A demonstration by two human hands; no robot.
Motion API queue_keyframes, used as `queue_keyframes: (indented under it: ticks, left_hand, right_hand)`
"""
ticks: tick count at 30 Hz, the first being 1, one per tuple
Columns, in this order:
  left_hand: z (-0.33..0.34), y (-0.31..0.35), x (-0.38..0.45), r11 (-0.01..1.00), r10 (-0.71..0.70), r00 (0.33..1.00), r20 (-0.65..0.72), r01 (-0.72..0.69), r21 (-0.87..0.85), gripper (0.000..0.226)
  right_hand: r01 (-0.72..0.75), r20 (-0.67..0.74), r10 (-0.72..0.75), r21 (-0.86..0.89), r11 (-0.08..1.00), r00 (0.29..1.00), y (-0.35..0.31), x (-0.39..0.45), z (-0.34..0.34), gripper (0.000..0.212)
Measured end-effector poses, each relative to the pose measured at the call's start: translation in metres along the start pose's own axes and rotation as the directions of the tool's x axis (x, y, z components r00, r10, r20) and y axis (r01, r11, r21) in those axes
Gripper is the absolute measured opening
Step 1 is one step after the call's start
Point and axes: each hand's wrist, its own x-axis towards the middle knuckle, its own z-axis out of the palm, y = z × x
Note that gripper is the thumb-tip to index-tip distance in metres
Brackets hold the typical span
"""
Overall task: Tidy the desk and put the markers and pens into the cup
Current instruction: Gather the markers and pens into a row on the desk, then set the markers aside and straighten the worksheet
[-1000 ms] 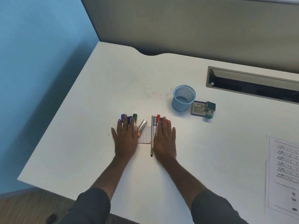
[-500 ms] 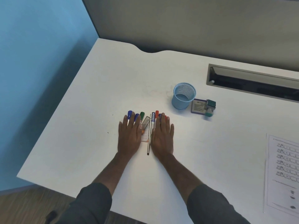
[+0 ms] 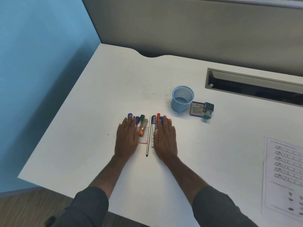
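Several markers and pens lie side by side in the middle of the white desk (image 3: pixel 98 99). My left hand (image 3: pixel 127 138) rests flat, fingers straight, over the blue-capped markers (image 3: pixel 130 115); a green-capped marker (image 3: pixel 141 119) and a clear tube (image 3: pixel 144 124) show beside it. My right hand (image 3: pixel 165 138) lies flat over the red and blue markers (image 3: pixel 158 116). Between the hands lie a thin dark pen (image 3: pixel 148 136) and a white marker with a blue cap (image 3: pixel 153 126). The light blue mesh cup (image 3: pixel 182 98) stands upright beyond my right hand, with nothing visible inside.
A small printed card (image 3: pixel 144 139) lies under the pens. Right of the cup sit a purple-edged box (image 3: pixel 197 108) and a green stamp-like item (image 3: pixel 208 110). A cable slot (image 3: pixel 255 86) runs along the back right. A printed sheet (image 3: pixel 285 174) lies at the right edge.
Both hands have stayed flat on the markers and pens. They have drawn slightly closer together, bunching the pens, while the view shifted a little.
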Motion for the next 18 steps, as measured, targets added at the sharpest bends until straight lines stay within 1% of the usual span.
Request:
queue_keyframes:
  ticks: [3, 9, 15, 18]
  left_hand:
    - [-0.001, 0.010, 0.000, 1.000, -0.004, 1.000, -0.011, 0.004, 0.028, 0.052]
    - [-0.001, 0.039, -0.007, 0.984, 0.044, 0.999, 0.002, -0.044, 0.171, 0.050]
    - [0.002, 0.074, -0.019, 0.974, 0.127, 0.991, -0.033, -0.119, 0.192, 0.050]
    - [0.005, 0.092, -0.024, 0.970, 0.155, 0.988, -0.024, -0.148, 0.194, 0.051]
  right_hand:
    - [0.026, 0.026, -0.025, -0.037, 0.999, 0.999, 0.005, -0.002, -0.006, 0.057]
    - [0.059, 0.012, -0.058, -0.072, 0.996, 0.998, 0.020, -0.011, -0.027, 0.056]
    - [0.032, -0.018, -0.034, -0.126, 0.991, 0.999, 0.044, -0.022, -0.057, 0.057]
    - [0.004, -0.029, -0.008, -0.142, 0.990, 1.000, 0.060, -0.032, -0.071, 0.057]
